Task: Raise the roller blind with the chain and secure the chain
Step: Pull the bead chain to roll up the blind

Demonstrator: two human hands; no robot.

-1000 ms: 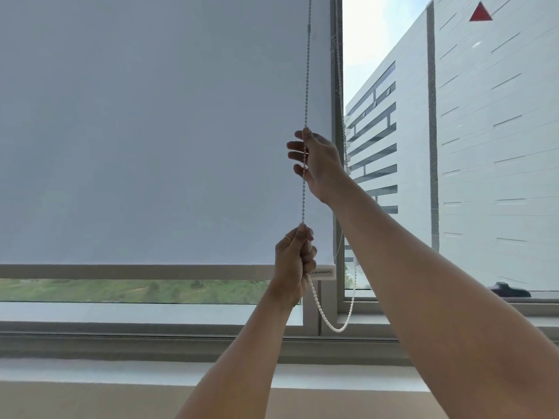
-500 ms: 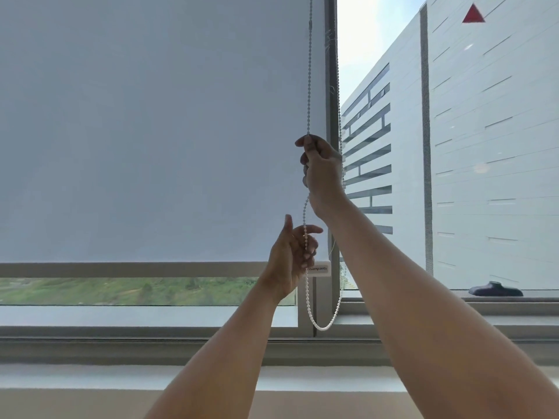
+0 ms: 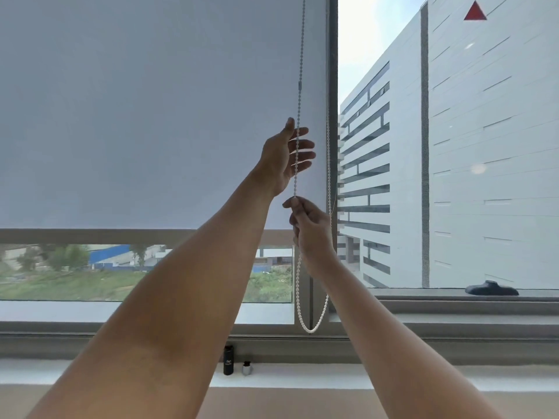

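Observation:
A grey roller blind [image 3: 145, 116] covers most of the left window, its bottom bar [image 3: 90, 235] sitting above a strip of uncovered glass. A white bead chain [image 3: 299, 71] hangs down in front of the blind's right edge and loops low near the sill [image 3: 311, 328]. My left hand [image 3: 284, 155] is raised beside the chain with fingers spread, the chain running across them. My right hand [image 3: 311, 228] is just below it, pinching the front strand of the chain.
The vertical window frame [image 3: 332, 86] stands just right of the chain. A small black bottle [image 3: 228, 359] and a tiny silver object [image 3: 247, 368] stand on the white sill. A dark handle [image 3: 491, 288] lies on the right window's ledge. A white building fills the right pane.
My right hand has pulled the chain down from above to below my left. My left hand let go, rose and opened beside the chain. The blind's bottom bar sits higher.

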